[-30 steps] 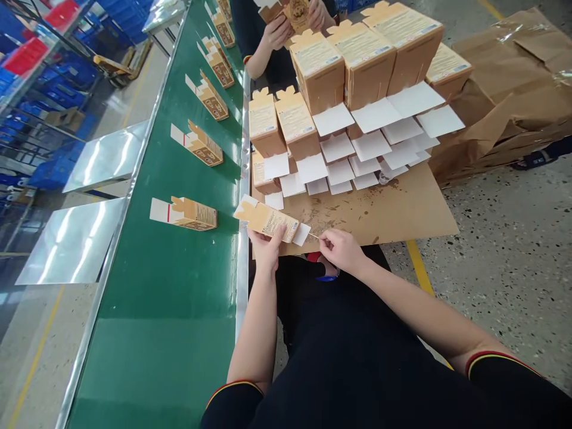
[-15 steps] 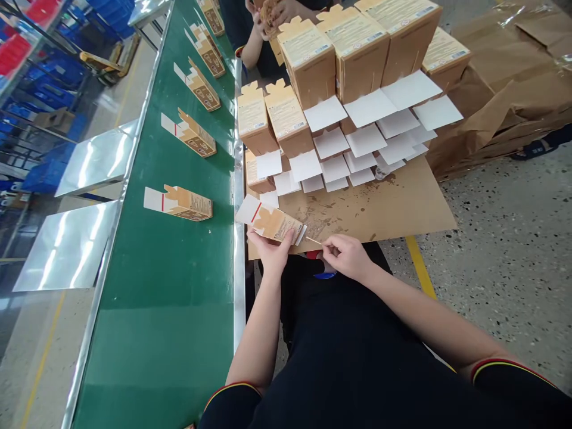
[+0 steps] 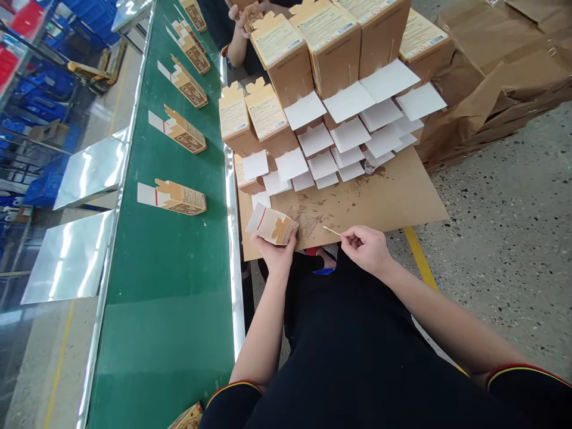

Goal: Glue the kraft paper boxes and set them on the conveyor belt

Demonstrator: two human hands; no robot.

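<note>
My left hand (image 3: 277, 253) grips a small tan carton (image 3: 272, 225) with a white flap and a red stripe, held over the near left corner of a brown cardboard sheet (image 3: 393, 196). To its right my right hand (image 3: 365, 247) pinches a thin wooden stick (image 3: 331, 230) whose tip points left, toward the carton but apart from it. Stacks of folded tan cartons (image 3: 313, 77) with white flaps rise at the back of the sheet.
A green conveyor belt (image 3: 179, 280) runs along my left, carrying several opened cartons (image 3: 172, 197) in a row. Another person's hands (image 3: 241, 18) work with a carton at the far end. Brown wrapping paper (image 3: 496, 77) lies at the right on speckled floor.
My left hand has turned the carton so its end faces me and shifted it slightly right. The right hand pulled the stick back to the right, away from the carton.
</note>
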